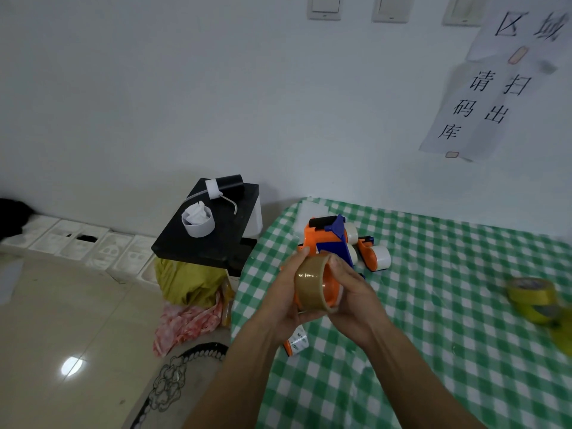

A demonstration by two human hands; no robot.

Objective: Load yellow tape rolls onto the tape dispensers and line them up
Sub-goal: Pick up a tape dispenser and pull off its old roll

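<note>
Both my hands hold an orange tape dispenser [331, 291] above the left edge of the green checked table [433, 320]. A brownish-yellow tape roll [311, 284] sits around its hub. My left hand [286, 292] grips the roll from the left, thumb on its top rim. My right hand [351, 287] curls around the dispenser and the roll's right side. The dispenser's handle [295, 342] pokes out below my left wrist. Two more orange and blue dispensers [335, 239] lie behind my hands. Yellow tape rolls [534, 300] are stacked at the table's right edge.
A black stool-like stand [213, 236] with a white paper ring and a pump stands left of the table, over a yellow bag [188, 283] and pink cloth [185, 326]. White moulded trays [93, 246] line the wall. Paper signs [476, 100] hang on the wall.
</note>
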